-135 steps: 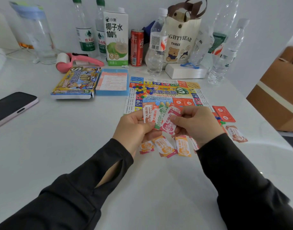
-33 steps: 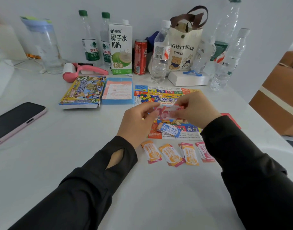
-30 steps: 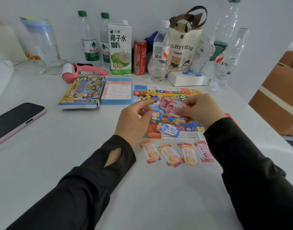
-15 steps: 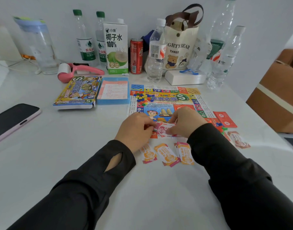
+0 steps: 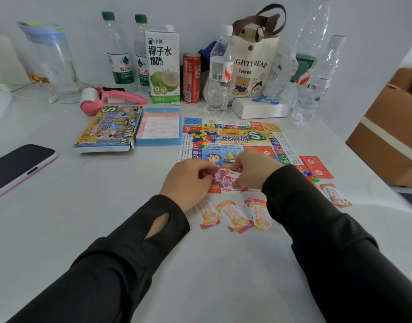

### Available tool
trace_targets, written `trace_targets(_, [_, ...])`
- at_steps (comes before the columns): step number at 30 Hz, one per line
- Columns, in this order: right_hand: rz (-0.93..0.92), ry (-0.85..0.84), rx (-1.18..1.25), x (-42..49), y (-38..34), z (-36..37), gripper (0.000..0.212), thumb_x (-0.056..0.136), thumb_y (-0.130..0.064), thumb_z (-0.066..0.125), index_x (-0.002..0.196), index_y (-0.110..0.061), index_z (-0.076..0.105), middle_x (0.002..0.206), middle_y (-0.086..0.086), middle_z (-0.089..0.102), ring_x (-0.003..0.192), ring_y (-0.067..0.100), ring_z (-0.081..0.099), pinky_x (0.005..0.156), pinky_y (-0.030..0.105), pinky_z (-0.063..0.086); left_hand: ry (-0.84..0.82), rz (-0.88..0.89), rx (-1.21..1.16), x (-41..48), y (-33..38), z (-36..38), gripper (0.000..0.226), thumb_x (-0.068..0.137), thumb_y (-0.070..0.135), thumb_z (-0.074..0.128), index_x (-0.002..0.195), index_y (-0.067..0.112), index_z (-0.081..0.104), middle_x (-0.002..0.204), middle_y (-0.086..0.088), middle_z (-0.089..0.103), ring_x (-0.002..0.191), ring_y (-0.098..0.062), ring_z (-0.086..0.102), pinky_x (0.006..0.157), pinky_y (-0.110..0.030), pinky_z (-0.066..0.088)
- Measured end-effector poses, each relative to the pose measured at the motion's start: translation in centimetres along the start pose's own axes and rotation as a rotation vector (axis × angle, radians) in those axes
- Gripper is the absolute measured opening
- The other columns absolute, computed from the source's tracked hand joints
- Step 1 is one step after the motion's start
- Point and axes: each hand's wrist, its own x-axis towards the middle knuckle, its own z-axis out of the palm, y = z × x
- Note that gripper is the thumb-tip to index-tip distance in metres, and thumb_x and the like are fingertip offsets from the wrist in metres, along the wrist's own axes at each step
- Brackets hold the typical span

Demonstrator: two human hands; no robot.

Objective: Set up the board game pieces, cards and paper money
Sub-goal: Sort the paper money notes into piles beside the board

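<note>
1. Head view, table (image 5: 60, 217): white top, seen from above and behind the person's black sleeves.
2. Left hand (image 5: 188, 180): fingers curled, pinching the left end of the pink notes (image 5: 226, 180).
3. Right hand (image 5: 251, 170): thumb and fingers curled onto the right end of the same pink notes. The small bundle is held low over the near edge of the game board (image 5: 233, 138).
4. Game board: paper sheet lying flat in the middle of the table, with a heap of small coloured plastic pieces (image 5: 199, 136) on its far left part.
5. Orange notes (image 5: 234, 216): three small stacks in a row on the table, just in front of the board and between the two wrists.
6. Red card (image 5: 317, 166): flat at the board's right edge. An orange-brown card (image 5: 335, 195) lies nearer, to its right.
7. Game box (image 5: 109, 128): left of the board, with a blue tray (image 5: 159, 125) beside it that carries a printed sheet.
8. Phone (image 5: 16, 167): face-up at the far left edge.
9. Back row by the wall: coconut water carton (image 5: 163, 66), red can (image 5: 191, 78), tote bag (image 5: 254, 64) and several clear bottles.
</note>
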Motion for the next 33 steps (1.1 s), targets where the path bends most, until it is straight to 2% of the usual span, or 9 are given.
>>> trace_targets(3, [-0.006,-0.024,-0.011,0.0,0.0,0.1,0.030,0.082,-0.010,0.064,0.110,0.000,0.060,0.099,0.013,0.062,0.079,0.020,0.054,0.066,0.023,0.043,-0.003,-0.011,-0.017,0.0,0.0,0.0,0.030,0.094,0.019,0.050,0.121,0.026,0.060,0.123,0.006,0.060,0.105,-0.007,0.052,0.087,-0.016,0.037])
trace_targets(6, [-0.037,-0.013,-0.016,-0.2,-0.2,-0.1,0.015,0.082,-0.007,0.062,0.095,-0.005,0.055,0.084,0.005,0.049,0.065,0.013,0.041,0.056,0.020,0.035,0.002,-0.024,-0.031,0.0,-0.1,0.1,0.030,0.094,0.020,0.050,0.123,0.026,0.058,0.123,0.006,0.060,0.101,-0.005,0.051,0.085,-0.016,0.038])
trace_targets(11, [-0.064,0.026,0.020,-0.5,-0.1,0.0,0.029,0.082,-0.008,0.064,0.107,-0.011,0.051,0.098,0.002,0.050,0.085,0.017,0.046,0.070,0.024,0.039,0.011,-0.025,-0.040,0.1,-0.2,0.1,0.031,0.094,0.021,0.050,0.124,0.026,0.057,0.121,0.006,0.061,0.092,0.000,0.046,0.084,-0.015,0.038])
trace_targets(14, [-0.074,0.044,0.056,-0.4,0.1,0.2,0.036,0.080,-0.008,0.066,0.111,-0.018,0.052,0.096,-0.004,0.045,0.083,0.013,0.047,0.058,0.018,0.036,0.018,-0.013,-0.047,0.1,-0.2,0.1,0.032,0.094,0.020,0.050,0.124,0.025,0.057,0.119,0.005,0.062,0.091,-0.001,0.048,0.084,-0.015,0.039])
trace_targets(17, [-0.117,0.111,0.115,-0.3,0.2,0.3,0.030,0.077,-0.005,0.068,0.102,-0.019,0.057,0.080,-0.008,0.045,0.066,0.006,0.043,0.053,0.018,0.034,0.065,-0.004,-0.080,0.1,-0.3,0.0,0.030,0.094,0.020,0.051,0.123,0.024,0.058,0.113,0.005,0.064,0.087,-0.002,0.050,0.075,-0.006,0.037])
trace_targets(21, [-0.211,0.238,0.125,-0.4,0.1,0.5,0.015,0.078,-0.006,0.067,0.084,-0.017,0.059,0.077,-0.006,0.053,0.074,0.013,0.049,0.059,0.018,0.038,0.118,-0.004,-0.144,0.0,-0.3,-0.1,0.026,0.092,0.022,0.054,0.117,0.023,0.063,0.107,0.005,0.065,0.082,-0.003,0.052,0.064,-0.002,0.035])
trace_targets(25, [-0.205,0.237,0.076,-0.5,0.0,1.0,0.006,0.085,-0.017,0.064,0.088,-0.019,0.059,0.085,-0.004,0.059,0.077,0.013,0.053,0.064,0.019,0.043,0.128,0.002,-0.110,-0.1,-0.3,0.1,0.028,0.090,0.023,0.057,0.117,0.024,0.063,0.107,0.006,0.065,0.083,-0.002,0.051,0.065,-0.001,0.033])
trace_targets(29, [-0.153,0.176,-0.031,-0.8,0.4,0.9,0.023,0.085,-0.030,0.063,0.106,-0.021,0.058,0.096,-0.007,0.050,0.088,0.012,0.048,0.079,0.024,0.041,0.117,0.005,-0.089,-0.1,-0.2,0.2,0.032,0.087,0.025,0.062,0.119,0.025,0.061,0.106,0.005,0.065,0.080,-0.002,0.052,0.068,-0.004,0.037])
trace_targets(33, [-0.139,0.188,0.007,-0.9,0.8,0.8,0.022,0.085,-0.023,0.064,0.106,-0.021,0.058,0.098,-0.006,0.053,0.085,0.012,0.049,0.073,0.023,0.039,0.106,0.018,-0.041,-0.1,-0.1,0.3,0.034,0.087,0.028,0.062,0.120,0.025,0.060,0.109,0.004,0.065,0.081,-0.003,0.051,0.075,-0.011,0.042])
